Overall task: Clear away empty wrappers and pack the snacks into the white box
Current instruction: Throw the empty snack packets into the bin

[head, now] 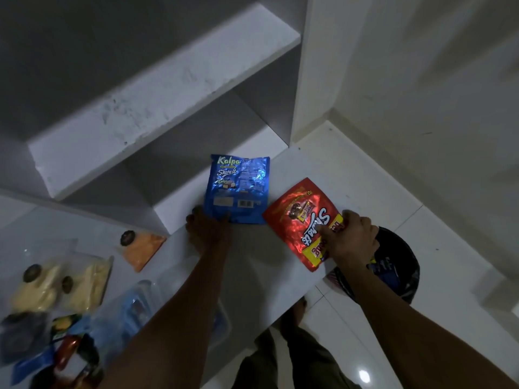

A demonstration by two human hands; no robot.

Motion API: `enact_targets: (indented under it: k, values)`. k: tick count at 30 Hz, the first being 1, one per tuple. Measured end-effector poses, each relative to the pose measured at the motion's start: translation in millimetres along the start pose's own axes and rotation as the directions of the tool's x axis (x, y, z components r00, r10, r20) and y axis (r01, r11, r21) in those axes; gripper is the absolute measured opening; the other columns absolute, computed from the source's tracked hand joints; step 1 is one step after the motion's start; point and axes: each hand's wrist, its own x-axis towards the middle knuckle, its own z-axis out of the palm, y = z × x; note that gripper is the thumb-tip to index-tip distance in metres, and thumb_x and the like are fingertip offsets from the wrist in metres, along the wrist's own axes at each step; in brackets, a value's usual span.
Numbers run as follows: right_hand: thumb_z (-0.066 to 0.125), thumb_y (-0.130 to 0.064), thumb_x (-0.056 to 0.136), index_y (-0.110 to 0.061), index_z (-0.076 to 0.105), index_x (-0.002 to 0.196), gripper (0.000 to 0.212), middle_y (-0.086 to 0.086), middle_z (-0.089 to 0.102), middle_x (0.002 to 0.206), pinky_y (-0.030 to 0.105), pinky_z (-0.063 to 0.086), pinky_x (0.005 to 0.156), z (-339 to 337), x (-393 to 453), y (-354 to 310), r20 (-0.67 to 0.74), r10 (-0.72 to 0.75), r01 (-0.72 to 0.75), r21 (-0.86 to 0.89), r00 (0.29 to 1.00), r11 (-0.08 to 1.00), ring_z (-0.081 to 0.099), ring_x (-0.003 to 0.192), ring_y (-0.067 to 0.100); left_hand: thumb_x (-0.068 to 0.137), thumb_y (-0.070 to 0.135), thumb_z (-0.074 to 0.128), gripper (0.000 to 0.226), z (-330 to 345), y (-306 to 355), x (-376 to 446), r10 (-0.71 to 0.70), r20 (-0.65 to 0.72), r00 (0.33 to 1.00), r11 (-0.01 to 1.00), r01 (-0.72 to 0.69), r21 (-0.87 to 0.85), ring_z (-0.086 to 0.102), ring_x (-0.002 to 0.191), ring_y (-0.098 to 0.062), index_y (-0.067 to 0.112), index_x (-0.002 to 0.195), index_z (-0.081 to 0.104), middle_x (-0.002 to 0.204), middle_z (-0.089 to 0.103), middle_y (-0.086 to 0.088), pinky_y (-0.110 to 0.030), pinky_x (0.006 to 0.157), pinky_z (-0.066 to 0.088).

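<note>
head view, dim light. two flat foil packs on the white surface [295,175]: blue wrapper [238,186] further in, red wrapper [303,223] to its right, near the surface edge. both look flat and empty to me, so i judge the wrapper-clearing step is under way, not finished.

left hand [209,231] sits at the lower left corner of the blue wrapper, fingertips touching or pinching the bottom edge; too dark to tell which, so i cannot tell if it grips. right hand [348,237] has fingers curled onto the near end of the red wrapper, pinching it. hands apart, one per wrapper.

black-lined bin [398,265] on the floor just below and beside the right hand, some trash already in it by the look. red wrapper is closest to it.

left to do: snacks still out on the surface at lower left, orange packet [143,248], two pale yellow packets [84,282], a blurry pile of mixed packs [56,346]. clear container [146,301] there too. white box not identifiable from here. packing looks not yet begun.
</note>
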Motion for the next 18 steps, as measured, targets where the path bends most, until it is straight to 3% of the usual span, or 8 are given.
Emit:
enact_targets:
  k: [4,7,11,14,16,18]
  values:
    - [0.076,-0.057,0.072,-0.019,0.064,0.114,0.058,0.011,0.055,0.119,0.048,0.037,0.095,0.8,-2.0,-6.6,-0.023,0.039,-0.039,0.009,0.999,0.999,0.044,0.118,0.033,0.071,0.016,0.081,0.055,0.6,-4.0,3.7,0.012,-0.015,1.000,0.998,-0.013,-0.068,0.052,0.111,-0.038,-0.001,0.118,0.058,0.121,0.055,-0.023,-0.042,0.092,0.041]
    - [0.075,-0.053,0.076,-0.020,0.067,0.107,0.046,0.009,0.063,0.110,0.046,0.039,0.092,3.6,-6.6,-9.7,-0.032,0.080,-0.078,0.066,0.996,0.995,0.052,0.111,0.032,0.078,0.021,0.075,0.042,-4.3,-4.6,4.9,0.037,0.001,0.999,0.997,-0.037,-0.062,0.061,0.105,-0.033,0.002,0.113,0.064,0.113,0.064,-0.016,-0.036,0.084,0.045]
    - [0.068,-0.050,0.083,-0.021,0.068,0.110,0.040,0.011,0.071,0.098,0.034,0.052,0.078,-9.6,-24.4,-15.2,-0.030,0.141,-0.122,0.345,0.989,0.930,0.066,0.086,0.027,0.088,0.027,0.064,0.027,-20.9,1.4,3.5,0.128,-0.027,0.991,0.990,-0.130,-0.063,0.067,0.089,-0.029,0.007,0.103,0.072,0.098,0.071,-0.015,-0.030,0.073,0.044]
    - [0.067,-0.035,0.091,-0.009,0.070,0.110,0.032,0.008,0.072,0.091,0.021,0.044,0.063,-38.8,-39.1,-29.1,-0.022,0.116,-0.091,0.479,0.993,0.873,0.063,0.071,0.018,0.085,0.024,0.065,0.027,-42.7,18.8,-11.6,0.169,-0.074,0.983,0.958,-0.182,-0.223,0.065,0.086,-0.035,0.006,0.102,0.074,0.095,0.070,-0.020,-0.034,0.077,0.049]
    - [0.065,-0.034,0.093,-0.008,0.072,0.109,0.031,0.009,0.073,0.091,0.021,0.043,0.064,-64.0,-49.8,-38.3,-0.070,0.100,-0.050,0.515,0.993,0.855,0.065,0.073,0.021,0.083,0.023,0.067,0.025,-55.1,28.1,-25.5,0.214,-0.106,0.971,0.898,-0.239,-0.370,0.066,0.082,-0.035,0.005,0.099,0.075,0.091,0.070,-0.019,-0.043,0.077,0.055]
    - [0.065,-0.036,0.093,-0.010,0.073,0.110,0.032,0.013,0.075,0.094,0.025,0.047,0.069,-87.8,-56.3,-44.4,-0.138,0.109,-0.020,0.528,0.985,0.849,0.066,0.076,0.023,0.086,0.023,0.068,0.021,-64.9,41.7,-36.6,0.262,-0.078,0.962,0.872,-0.270,-0.407,0.066,0.083,-0.032,0.007,0.098,0.075,0.092,0.071,-0.016,-0.045,0.078,0.057]
